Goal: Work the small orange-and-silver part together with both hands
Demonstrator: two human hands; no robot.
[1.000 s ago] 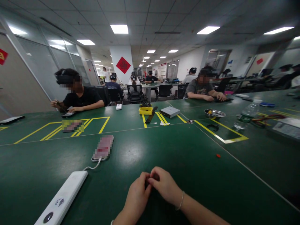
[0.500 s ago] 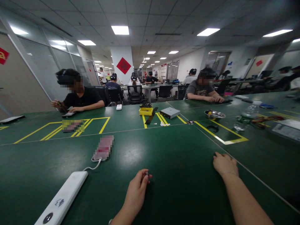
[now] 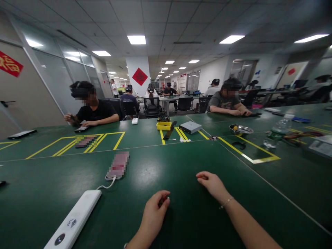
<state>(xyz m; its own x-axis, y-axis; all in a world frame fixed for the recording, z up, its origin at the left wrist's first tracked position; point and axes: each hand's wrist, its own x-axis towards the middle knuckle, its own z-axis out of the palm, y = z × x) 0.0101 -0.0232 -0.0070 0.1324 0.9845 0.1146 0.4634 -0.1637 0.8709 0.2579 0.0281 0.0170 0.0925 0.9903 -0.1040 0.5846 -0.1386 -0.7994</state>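
Note:
My left hand is low in the middle, just above the green table. Its thumb and fingers pinch a small shiny metal piece, too small to name. To its right, my right hand hovers over the table with fingers curled and pressed together, pointing left. Whether anything sits between those fingertips is hidden. A thin bracelet circles the right wrist. The two hands are apart. Left of my left hand, a white power bank is joined by a white cable to a phone.
Further back stand a yellow box of black cables, a grey metal box and a metal bowl. A water bottle stands at right. Two co-workers sit across the table. Yellow tape marks rectangles on it.
My right hand has moved left from near the table seam, toward my left hand, and its fingers are now curled together. My left hand keeps its pinch. The view has shifted slightly.

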